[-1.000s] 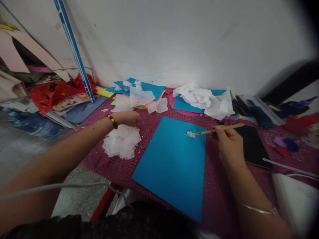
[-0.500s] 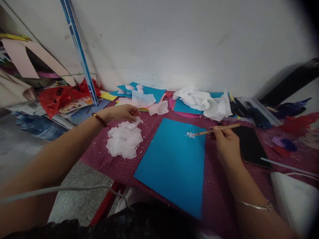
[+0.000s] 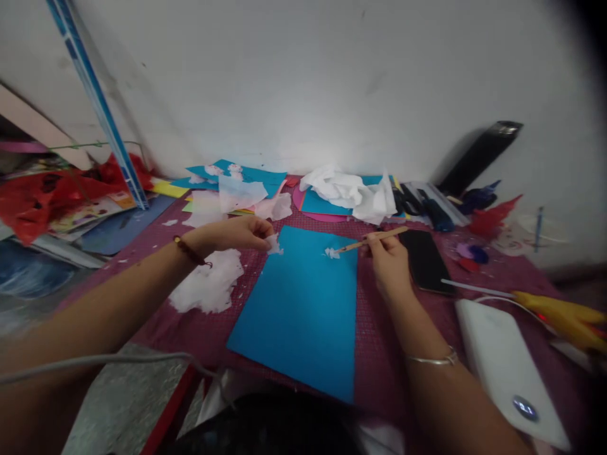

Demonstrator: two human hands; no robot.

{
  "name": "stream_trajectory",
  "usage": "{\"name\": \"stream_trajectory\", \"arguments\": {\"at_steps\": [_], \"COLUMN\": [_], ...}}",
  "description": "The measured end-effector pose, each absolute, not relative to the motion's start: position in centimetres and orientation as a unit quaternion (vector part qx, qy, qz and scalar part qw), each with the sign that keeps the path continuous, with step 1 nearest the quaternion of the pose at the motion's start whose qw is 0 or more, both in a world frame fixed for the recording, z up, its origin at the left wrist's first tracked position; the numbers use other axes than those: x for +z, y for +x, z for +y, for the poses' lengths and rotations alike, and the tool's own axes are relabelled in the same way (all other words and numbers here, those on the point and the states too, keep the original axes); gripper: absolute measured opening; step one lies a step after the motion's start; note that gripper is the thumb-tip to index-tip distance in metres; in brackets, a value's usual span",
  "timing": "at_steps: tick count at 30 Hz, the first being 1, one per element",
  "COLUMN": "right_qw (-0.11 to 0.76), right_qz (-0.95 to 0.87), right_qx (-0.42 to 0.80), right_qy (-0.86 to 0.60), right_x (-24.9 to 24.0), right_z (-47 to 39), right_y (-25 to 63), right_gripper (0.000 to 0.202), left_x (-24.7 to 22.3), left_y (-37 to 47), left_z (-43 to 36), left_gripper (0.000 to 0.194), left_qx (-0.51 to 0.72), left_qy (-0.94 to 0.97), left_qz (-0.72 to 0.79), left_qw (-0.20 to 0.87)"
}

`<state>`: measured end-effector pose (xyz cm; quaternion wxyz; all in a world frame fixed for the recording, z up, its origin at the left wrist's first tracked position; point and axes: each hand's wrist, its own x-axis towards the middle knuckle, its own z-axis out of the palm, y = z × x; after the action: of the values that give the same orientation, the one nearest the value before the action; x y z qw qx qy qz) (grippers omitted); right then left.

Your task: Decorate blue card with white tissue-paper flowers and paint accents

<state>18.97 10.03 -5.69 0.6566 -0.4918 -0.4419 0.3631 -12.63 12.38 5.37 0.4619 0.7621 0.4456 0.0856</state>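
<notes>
A blue sheet (image 3: 303, 309) lies on the maroon checked table cloth (image 3: 370, 341). My left hand (image 3: 253, 232) pinches a small piece of white paper (image 3: 274, 244) over the sheet's upper left edge. Between the fingers of my right hand (image 3: 386, 256) is a thin wooden stick (image 3: 365, 241), slanting down to the left. Its tip touches a small white scrap (image 3: 332, 253) on the sheet's upper right part. Beside the sheet, below my left forearm, lies a pile of torn white paper (image 3: 208, 284).
Behind lie crumpled white tissue (image 3: 336, 186) and blue sheets with pinkish lumps (image 3: 265, 177). A black phone-like slab (image 3: 427, 260), a white device (image 3: 512, 366) and a yellow tool (image 3: 564, 316) are at the right. Red plastic (image 3: 28, 202) is at the far left.
My left hand has moved from above the paper pile to the blue sheet's edge, with a white piece in its fingers. The camera view has shifted to the right.
</notes>
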Motion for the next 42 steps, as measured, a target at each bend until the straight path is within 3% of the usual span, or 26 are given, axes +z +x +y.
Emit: {"name": "stream_trajectory", "arguments": {"at_steps": [3,8,15,20,26,31,37,42], "right_qw": [0.669,0.679,0.650,0.590,0.533,0.536,0.546,0.564], "right_qz": [-0.444,-0.446,-0.478,-0.541,-0.602,-0.598,-0.586,-0.570], "right_qx": [0.373,0.392,0.388,0.340,0.239,0.220,0.238,0.244], "right_qy": [-0.464,-0.432,-0.446,-0.493,-0.544,-0.554,-0.549,-0.546], "right_x": [-5.3,-4.6,-4.3,-4.2,-4.3,-4.2,-3.9,-3.7], "right_z": [9.7,9.3,8.8,7.9,7.2,7.4,7.4,7.5], "right_y": [18.8,18.6,18.4,17.3,17.4,17.9,17.6,17.7], "right_gripper": [0.021,0.024,0.021,0.021,0.022,0.022,0.021,0.021], "left_x": [4.5,2.7,-2.2,-5.0,-5.2,-5.3,-4.6,-1.7], "left_y": [-8.9,-3.4,-3.4,-4.4,-4.1,-4.8,-5.5,-5.2], "left_z": [12.1,10.4,12.1,13.6,13.5,13.7,13.6,12.7], "left_gripper": [0.011,0.009,0.019,0.021,0.023,0.013,0.021,0.018], "left_qx": [0.187,0.415,0.502,0.493,0.470,0.434,0.397,0.271], "left_qy": [0.763,0.751,0.610,0.542,0.557,0.594,0.637,0.661], "left_qz": [0.412,0.379,0.428,0.469,0.486,0.461,0.422,0.341], "left_qw": [0.462,0.347,0.438,0.494,0.482,0.496,0.509,0.611]}}
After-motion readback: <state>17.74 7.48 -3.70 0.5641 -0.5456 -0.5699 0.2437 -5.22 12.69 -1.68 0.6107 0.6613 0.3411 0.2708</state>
